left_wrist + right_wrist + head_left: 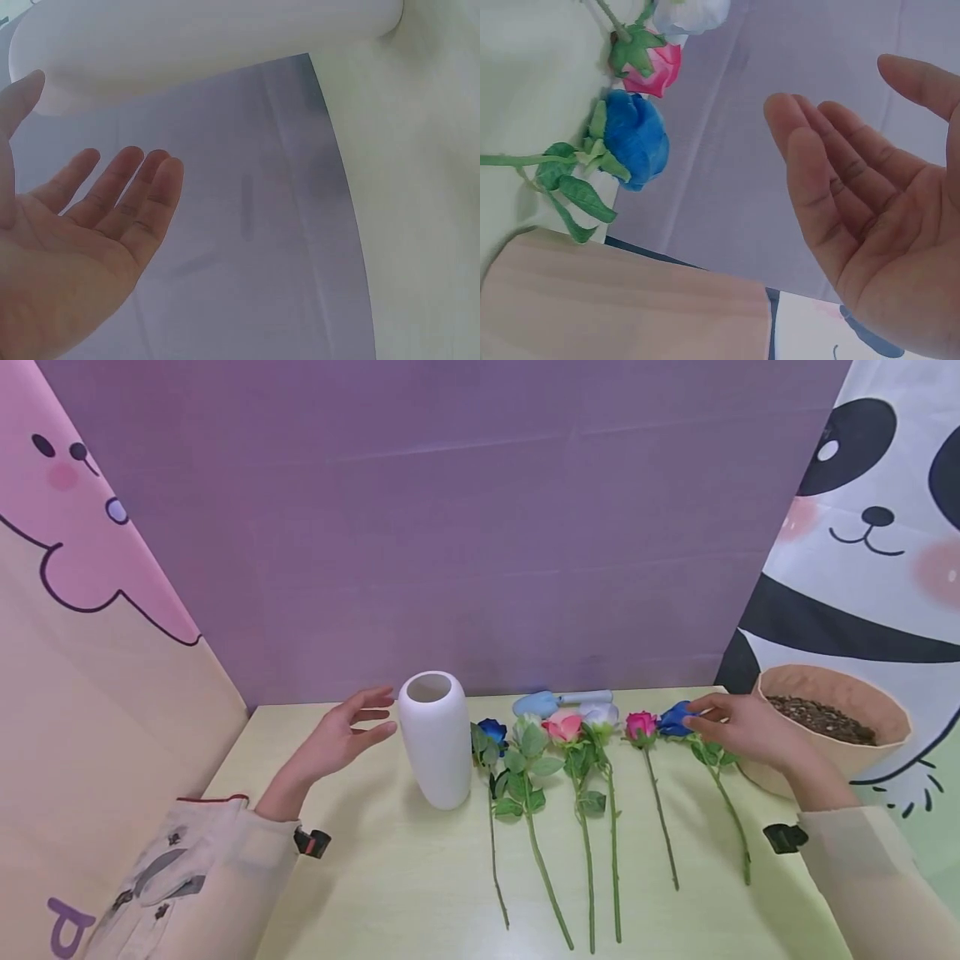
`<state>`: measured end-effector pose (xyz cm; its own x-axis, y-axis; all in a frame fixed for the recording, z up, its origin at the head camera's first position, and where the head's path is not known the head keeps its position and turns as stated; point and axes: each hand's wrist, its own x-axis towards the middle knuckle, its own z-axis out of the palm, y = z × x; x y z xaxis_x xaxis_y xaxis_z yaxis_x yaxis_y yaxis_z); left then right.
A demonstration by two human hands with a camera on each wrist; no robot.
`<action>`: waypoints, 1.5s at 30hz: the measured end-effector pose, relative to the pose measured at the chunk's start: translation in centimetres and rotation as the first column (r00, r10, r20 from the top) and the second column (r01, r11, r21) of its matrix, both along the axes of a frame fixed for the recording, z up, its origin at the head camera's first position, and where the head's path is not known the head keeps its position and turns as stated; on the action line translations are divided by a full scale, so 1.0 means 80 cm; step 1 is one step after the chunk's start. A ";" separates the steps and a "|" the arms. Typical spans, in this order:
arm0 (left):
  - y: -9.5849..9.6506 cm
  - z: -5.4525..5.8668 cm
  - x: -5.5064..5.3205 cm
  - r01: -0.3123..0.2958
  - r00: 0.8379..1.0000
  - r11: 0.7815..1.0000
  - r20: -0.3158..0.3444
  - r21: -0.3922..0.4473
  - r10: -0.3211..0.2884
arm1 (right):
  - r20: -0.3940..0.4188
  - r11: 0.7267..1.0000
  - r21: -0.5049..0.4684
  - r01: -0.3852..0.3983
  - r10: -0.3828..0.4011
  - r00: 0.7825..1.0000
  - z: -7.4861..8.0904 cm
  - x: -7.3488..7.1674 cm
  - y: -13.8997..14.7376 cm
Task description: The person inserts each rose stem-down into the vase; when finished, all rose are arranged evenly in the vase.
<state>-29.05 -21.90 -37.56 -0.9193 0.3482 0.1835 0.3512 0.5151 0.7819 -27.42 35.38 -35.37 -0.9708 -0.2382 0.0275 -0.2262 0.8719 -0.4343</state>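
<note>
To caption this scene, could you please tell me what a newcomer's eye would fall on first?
Probably the tall, smooth white vase, upright on the pale yellow table, left of the long-stemmed multicoloured flowers. Next, perhaps, the black-and-white panda print at the right, behind the round tan pot.

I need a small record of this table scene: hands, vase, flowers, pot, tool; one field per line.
vase: white, upright, no flower in it
left hand: near the vase, holding nothing
right hand: near the rightmost blue rose, holding nothing
flowers: six, lying side by side
pot: tan, at the right, with dark soil-like filling
tool: pale blue, behind the flowers
</note>
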 end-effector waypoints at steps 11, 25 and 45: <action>0.008 -0.001 0.000 0.024 1.000 1.000 0.007 0.019 -0.024 | 0.054 0.999 -0.033 0.010 -0.008 0.998 -0.017 0.005 0.008; 0.016 0.000 0.000 0.040 0.999 0.997 0.035 0.062 -0.042 | 0.144 0.987 -0.138 0.078 -0.058 0.988 -0.035 0.005 0.017; 0.021 -0.001 0.001 0.050 0.997 0.994 0.053 0.100 -0.055 | 0.260 0.954 -0.262 0.149 -0.079 0.962 -0.060 0.006 0.032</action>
<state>-28.95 -20.22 -37.61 -0.9099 0.3791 0.1686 0.3304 0.4161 0.8472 -26.90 37.96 -40.21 -0.9761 -0.1426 -0.1642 0.0106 0.7230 -0.6907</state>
